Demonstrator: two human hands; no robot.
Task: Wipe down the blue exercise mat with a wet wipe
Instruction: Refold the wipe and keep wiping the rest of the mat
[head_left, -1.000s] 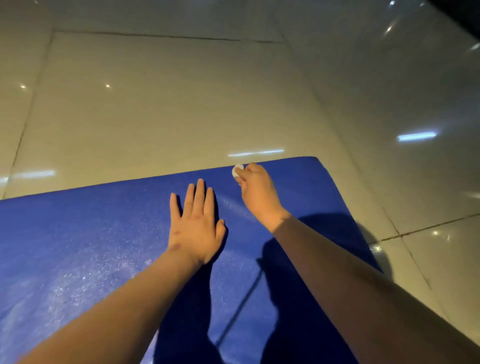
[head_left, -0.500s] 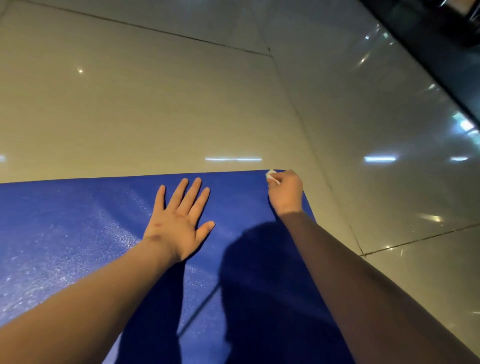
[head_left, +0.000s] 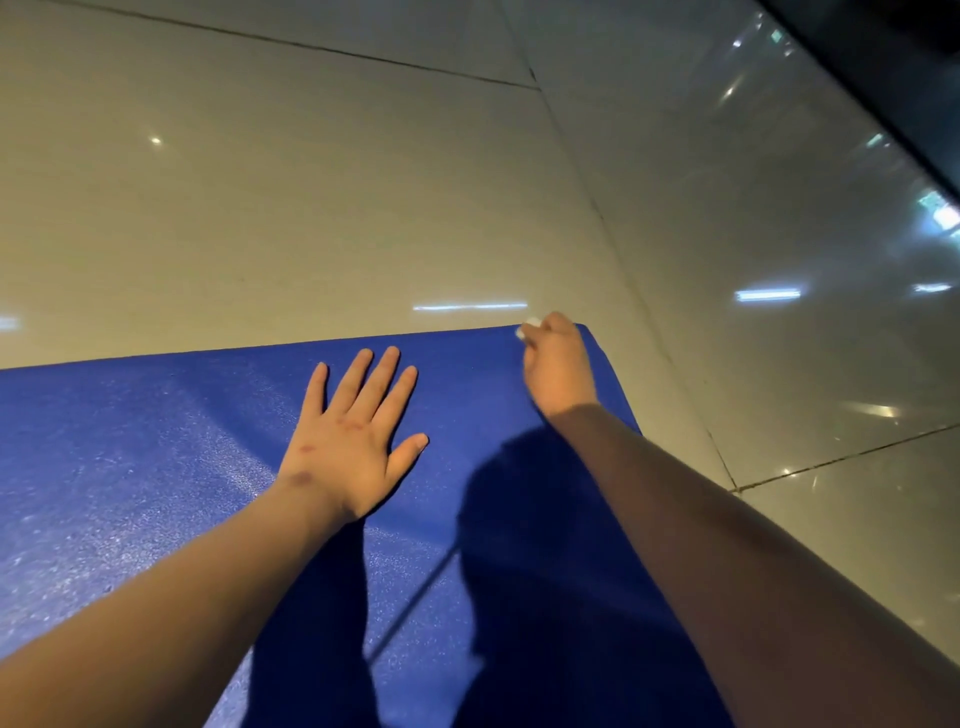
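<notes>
The right hand (head_left: 560, 369) hides most of the wet wipe (head_left: 525, 328).

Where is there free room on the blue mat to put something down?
Bare mat spreads left of the left hand; a narrower patch lies between both hands. The far right corner is crowded: the right hand grips the wet wipe there.

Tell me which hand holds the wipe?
The right hand pinches the wipe at the far corner of the mat; the left hand lies flat, fingers spread.

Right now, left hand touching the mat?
Touching. Head view: the left hand lies flat on the mat, palm down, fingers spread, no gap visible.
</notes>
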